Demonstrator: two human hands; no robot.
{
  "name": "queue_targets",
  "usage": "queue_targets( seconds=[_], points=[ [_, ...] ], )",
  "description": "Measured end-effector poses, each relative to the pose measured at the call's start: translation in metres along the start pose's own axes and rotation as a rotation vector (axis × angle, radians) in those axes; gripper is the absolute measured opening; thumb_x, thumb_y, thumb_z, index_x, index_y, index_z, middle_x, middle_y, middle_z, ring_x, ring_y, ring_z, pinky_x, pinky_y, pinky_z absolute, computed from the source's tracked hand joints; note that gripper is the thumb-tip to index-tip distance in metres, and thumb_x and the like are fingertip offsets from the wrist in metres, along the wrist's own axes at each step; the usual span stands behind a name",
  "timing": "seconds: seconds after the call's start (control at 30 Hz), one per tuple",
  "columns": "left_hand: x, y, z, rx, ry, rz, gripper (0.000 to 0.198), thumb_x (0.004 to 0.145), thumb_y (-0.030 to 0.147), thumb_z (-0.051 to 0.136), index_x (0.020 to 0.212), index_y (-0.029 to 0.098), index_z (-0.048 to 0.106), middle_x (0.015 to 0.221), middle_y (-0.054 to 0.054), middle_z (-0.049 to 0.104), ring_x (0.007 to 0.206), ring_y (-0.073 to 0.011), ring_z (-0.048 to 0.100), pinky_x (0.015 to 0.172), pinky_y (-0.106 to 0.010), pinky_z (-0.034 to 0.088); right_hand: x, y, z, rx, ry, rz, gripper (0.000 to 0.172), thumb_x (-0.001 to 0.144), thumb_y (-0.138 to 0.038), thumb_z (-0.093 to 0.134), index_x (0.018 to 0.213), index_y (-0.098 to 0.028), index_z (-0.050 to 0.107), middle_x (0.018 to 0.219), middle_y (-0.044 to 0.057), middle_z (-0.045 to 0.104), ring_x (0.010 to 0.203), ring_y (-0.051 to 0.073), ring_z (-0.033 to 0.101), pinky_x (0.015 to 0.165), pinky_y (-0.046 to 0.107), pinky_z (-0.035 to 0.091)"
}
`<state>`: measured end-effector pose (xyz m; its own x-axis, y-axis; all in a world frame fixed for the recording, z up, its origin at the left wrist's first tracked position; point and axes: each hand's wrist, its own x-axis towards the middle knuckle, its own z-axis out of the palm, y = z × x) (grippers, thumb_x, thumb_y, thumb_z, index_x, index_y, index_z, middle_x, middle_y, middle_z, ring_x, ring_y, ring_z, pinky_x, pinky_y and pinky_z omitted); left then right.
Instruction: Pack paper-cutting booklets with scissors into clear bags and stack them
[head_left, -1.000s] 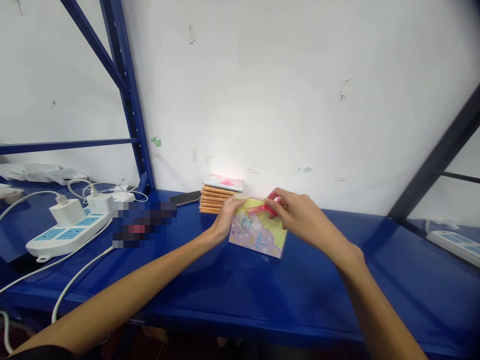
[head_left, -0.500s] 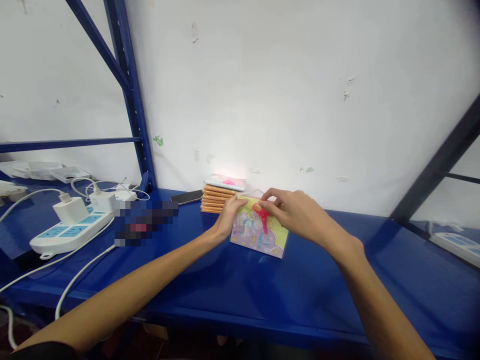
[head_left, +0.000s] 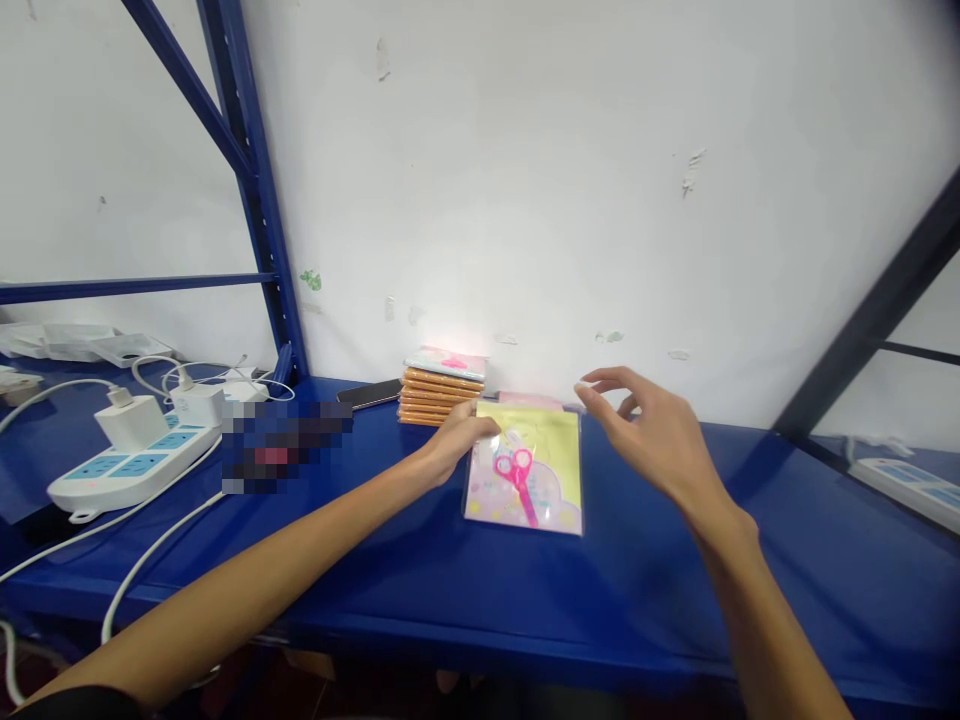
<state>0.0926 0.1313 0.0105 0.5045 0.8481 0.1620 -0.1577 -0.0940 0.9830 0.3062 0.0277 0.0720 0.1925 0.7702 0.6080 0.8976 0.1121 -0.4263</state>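
A clear plastic packet [head_left: 551,455] with a yellow and pink printed card lies flat on the blue shelf [head_left: 525,600]. Small pink scissors [head_left: 519,477] lie inside or on it. My left hand [head_left: 459,442] pinches the packet's upper left corner. My right hand [head_left: 652,430] hovers just right of the packet with fingers spread and nothing in them. A stack of similar packets with orange edges [head_left: 442,388] stands behind my left hand against the wall.
A dark phone [head_left: 370,394] lies left of the stack. Further left are a white power strip [head_left: 120,467] with chargers and white cables [head_left: 154,555]. A blue upright post [head_left: 255,200] rises at the back left. Another power strip [head_left: 911,482] sits far right.
The pink scissors went from my right hand down onto the packet. My right hand let go and lifted away to the right, opening. The packet now lies flat.
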Motion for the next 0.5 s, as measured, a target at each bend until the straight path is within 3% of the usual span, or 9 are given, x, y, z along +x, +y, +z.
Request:
queue_targets(
  seconds=[0.1, 0.17, 0.23, 0.37, 0.5],
  points=[
    [-0.008, -0.005, 0.009, 0.116, -0.141, -0.098, 0.026, 0.065, 0.026, 0.066, 0.088, 0.015, 0.067, 0.081, -0.01, 0.074, 0.073, -0.0247, 0.071, 0.065, -0.033, 0.053, -0.012, 0.036, 0.008, 0.198, -0.314, 0.064, 0.05, 0.092, -0.055, 0.061, 0.132, -0.024, 0.062, 0.119, 0.012, 0.074, 0.097, 0.028, 0.071, 0.079, 0.039, 0.055],
    [-0.012, -0.008, 0.015, 0.229, -0.207, -0.118, 0.022, 0.067, 0.028, 0.064, 0.085, 0.016, 0.066, 0.077, -0.009, 0.073, 0.072, -0.0248, 0.07, 0.063, -0.033, 0.053, -0.023, 0.055, 0.012, 0.298, -0.512, 0.083, 0.053, 0.092, -0.052, 0.061, 0.137, -0.024, 0.059, 0.116, 0.012, 0.075, 0.097, 0.028, 0.072, 0.075, 0.038, 0.056],
    [-0.016, -0.011, 0.018, 0.385, -0.233, -0.096, 0.016, 0.067, 0.029, 0.065, 0.079, 0.017, 0.065, 0.07, -0.005, 0.069, 0.068, -0.0238, 0.068, 0.061, -0.032, 0.05, -0.036, 0.066, 0.015, 0.31, -0.624, 0.082, 0.046, 0.093, -0.052, 0.059, 0.129, -0.024, 0.065, 0.106, 0.009, 0.078, 0.091, 0.027, 0.072, 0.072, 0.037, 0.055],
    [-0.019, -0.013, 0.018, 0.719, -0.213, 0.052, 0.013, 0.068, 0.031, 0.069, 0.072, 0.018, 0.065, 0.073, -0.005, 0.065, 0.083, -0.0288, 0.064, 0.077, -0.039, 0.048, -0.054, 0.068, 0.017, 0.234, -0.601, 0.045, 0.034, 0.096, -0.049, 0.056, 0.11, -0.025, 0.074, 0.102, 0.005, 0.078, 0.088, 0.025, 0.071, 0.074, 0.034, 0.052],
    [-0.02, -0.019, 0.019, 0.88, -0.224, 0.191, 0.022, 0.079, 0.033, 0.066, 0.094, 0.019, 0.072, 0.103, -0.01, 0.068, 0.107, -0.0307, 0.059, 0.098, -0.043, 0.042, -0.064, 0.066, 0.025, 0.138, -0.465, -0.022, 0.027, 0.098, -0.037, 0.053, 0.102, -0.025, 0.076, 0.106, 0.004, 0.078, 0.095, 0.025, 0.07, 0.082, 0.035, 0.05]
  ],
)
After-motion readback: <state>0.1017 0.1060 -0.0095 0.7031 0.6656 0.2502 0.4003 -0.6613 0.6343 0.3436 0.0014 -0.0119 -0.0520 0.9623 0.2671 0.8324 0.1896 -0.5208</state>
